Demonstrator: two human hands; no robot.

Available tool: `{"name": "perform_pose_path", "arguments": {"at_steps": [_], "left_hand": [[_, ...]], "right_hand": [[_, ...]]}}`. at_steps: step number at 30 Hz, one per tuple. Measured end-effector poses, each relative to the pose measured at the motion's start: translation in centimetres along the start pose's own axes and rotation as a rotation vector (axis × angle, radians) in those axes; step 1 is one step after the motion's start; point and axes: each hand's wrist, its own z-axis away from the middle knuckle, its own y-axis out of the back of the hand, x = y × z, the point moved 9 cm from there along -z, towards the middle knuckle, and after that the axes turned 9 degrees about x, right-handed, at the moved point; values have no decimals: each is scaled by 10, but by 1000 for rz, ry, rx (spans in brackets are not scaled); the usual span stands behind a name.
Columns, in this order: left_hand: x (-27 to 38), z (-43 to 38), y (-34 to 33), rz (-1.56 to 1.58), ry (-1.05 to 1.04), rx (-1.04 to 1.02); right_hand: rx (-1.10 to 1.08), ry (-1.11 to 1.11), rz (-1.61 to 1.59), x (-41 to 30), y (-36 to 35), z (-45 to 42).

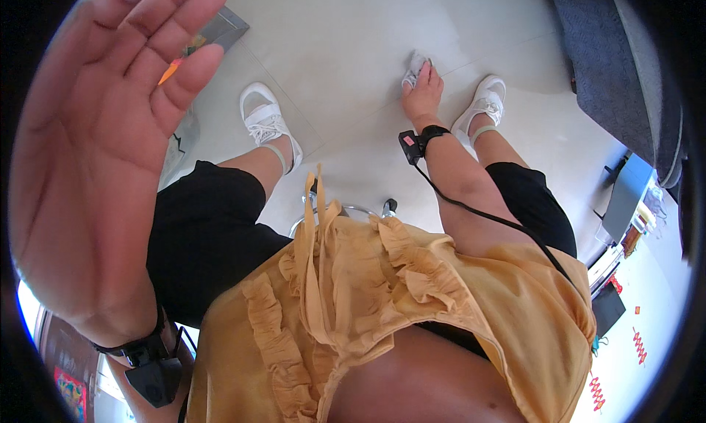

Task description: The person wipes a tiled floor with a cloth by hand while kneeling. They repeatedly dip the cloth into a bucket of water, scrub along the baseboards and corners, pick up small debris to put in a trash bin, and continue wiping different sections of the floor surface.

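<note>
My left hand (105, 131) is raised close to the camera at the left, palm turned towards me and fingers extended, with nothing in it. It hides part of what stands behind it. Farther out, low over the tiled floor, my right hand (423, 95) grips a crumpled light-grey cloth (417, 63). Whether the cloth touches the floor I cannot tell. Each wrist wears a black strapped device; a cable runs from the right wrist device (409, 146) up along the arm. The right hand is between my white left shoe (263, 117) and my white right shoe (485, 106), nearer the right one.
Below me is a wheeled seat, with a caster (390, 207) and part of its metal ring showing. Dark-grey fabric (601, 64) hangs at the upper right. A grey-edged object (234, 26) is partly behind my left hand. A blue-grey panel (626, 197) stands at the right.
</note>
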Motion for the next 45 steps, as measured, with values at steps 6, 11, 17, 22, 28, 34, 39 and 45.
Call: {"name": "perform_pose_path", "arguments": {"at_steps": [6, 11, 17, 22, 28, 34, 39, 45], "left_hand": [[1, -2, 10, 24, 16, 68], [1, -2, 8, -16, -6, 49], [0, 10, 22, -46, -28, 93], [3, 4, 26, -37, -36, 77], [13, 4, 27, -34, -37, 49], [4, -2, 25, -58, -22, 26], [8, 11, 14, -111, -130, -23], [15, 33, 4, -168, -207, -28]], "right_hand": [[-264, 423, -91, -112, -23, 43], [-292, 947, -265, -170, -34, 124], [-734, 449, -619, -176, -30, 54], [-359, 238, -502, -177, -33, -64], [-290, 463, -284, -276, -79, -67], [-482, 745, -306, -356, -88, -19], [-419, 1118, -352, -331, -69, 7], [-562, 981, -455, -247, -38, 69]]}}
